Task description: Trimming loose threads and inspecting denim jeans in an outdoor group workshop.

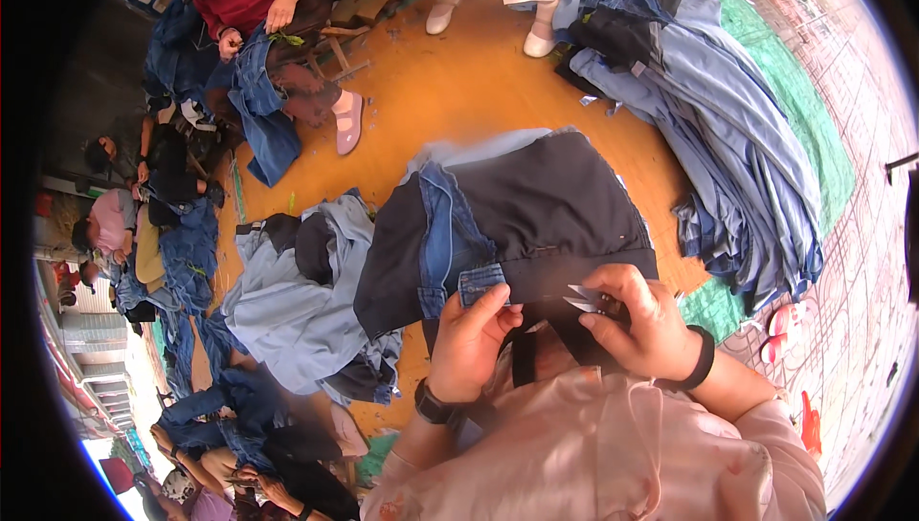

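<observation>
From the head view, the left hand (469,339) pinches the blue denim tab (481,284) of the dark garment (546,210) lying on the person's lap, above the orange floor (459,90). The right hand (637,322) is closed around small silver snips (586,299), blades just beside the left fingertips. I think the blades could nick a finger or cut the cloth if the tab slips

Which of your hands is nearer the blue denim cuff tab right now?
Left. The left hand pinches the dark garment right at the blue denim cuff tab, thumb touching it. The right hand is apart to its right, holding small metal snips.
</observation>
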Available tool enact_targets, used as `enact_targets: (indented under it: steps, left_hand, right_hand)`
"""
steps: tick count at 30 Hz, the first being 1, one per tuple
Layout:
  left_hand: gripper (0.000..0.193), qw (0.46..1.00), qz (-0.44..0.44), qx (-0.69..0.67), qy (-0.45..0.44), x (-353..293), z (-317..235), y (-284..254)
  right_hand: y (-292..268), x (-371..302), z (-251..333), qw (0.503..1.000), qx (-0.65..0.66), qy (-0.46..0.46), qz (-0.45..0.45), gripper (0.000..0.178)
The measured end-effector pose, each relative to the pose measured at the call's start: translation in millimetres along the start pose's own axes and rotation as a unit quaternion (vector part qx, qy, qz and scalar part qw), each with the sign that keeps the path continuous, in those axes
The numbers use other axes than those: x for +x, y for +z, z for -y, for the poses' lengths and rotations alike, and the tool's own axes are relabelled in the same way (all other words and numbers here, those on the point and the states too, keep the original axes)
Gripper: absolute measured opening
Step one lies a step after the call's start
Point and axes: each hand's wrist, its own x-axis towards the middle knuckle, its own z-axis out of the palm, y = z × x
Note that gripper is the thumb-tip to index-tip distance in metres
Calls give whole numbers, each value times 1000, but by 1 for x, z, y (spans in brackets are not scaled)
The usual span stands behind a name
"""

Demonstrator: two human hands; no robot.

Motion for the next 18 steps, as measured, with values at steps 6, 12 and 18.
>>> enact_targets:
  steps: [6, 12, 18]
  left_hand:
    - [7, 1000, 2, -22, 7, -4, -1, 2]
    - [7, 996, 27, -86, -7, -5, -2, 7]
    - [8, 986, 42, -157, -45, -2, 0, 5]
  right_hand:
    - [0, 34, 5, 997, -13, -41, 61, 36]
    - [16, 39, -5, 995, -5, -82, 64, 36]
    - [19, 36, 0, 997, 51, -37, 35, 35]
